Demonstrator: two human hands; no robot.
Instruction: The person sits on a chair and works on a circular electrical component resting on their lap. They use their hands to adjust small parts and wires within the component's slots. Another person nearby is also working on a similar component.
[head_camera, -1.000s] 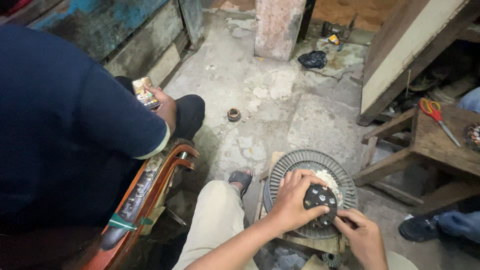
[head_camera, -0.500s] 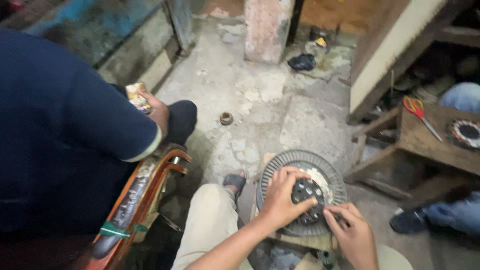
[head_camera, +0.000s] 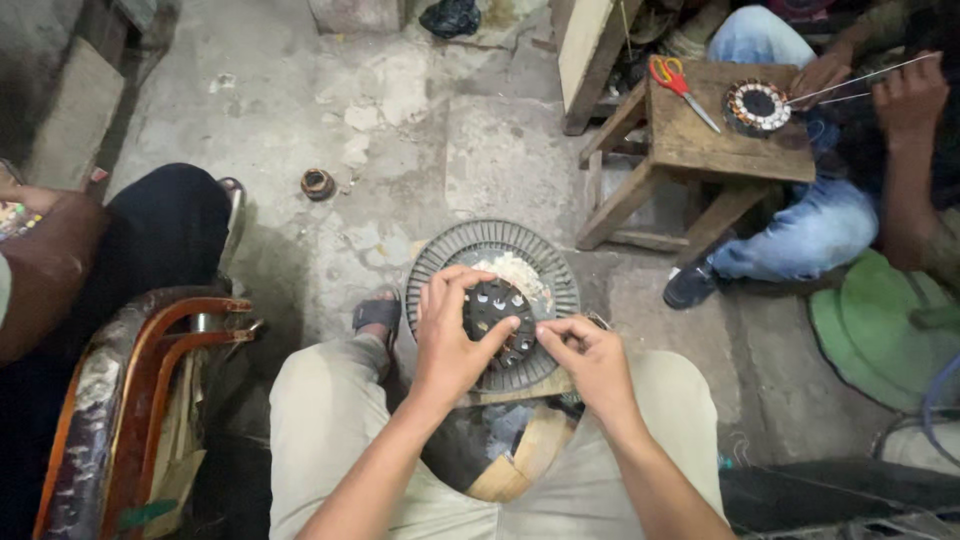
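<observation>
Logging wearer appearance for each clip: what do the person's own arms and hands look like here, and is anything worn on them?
Both forearms are bare as far as the frame shows: no sleeves reach into view. The left hand and right hand wear no gloves, and no watch, ring or band is visible. Fingers look slim, with short nails. Light khaki trousers cover the knees below.

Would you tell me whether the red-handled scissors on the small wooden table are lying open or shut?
Shut. The red-handled scissors lie flat on the small wooden table, their blades together in a single line pointing away from the two handle loops.
</observation>
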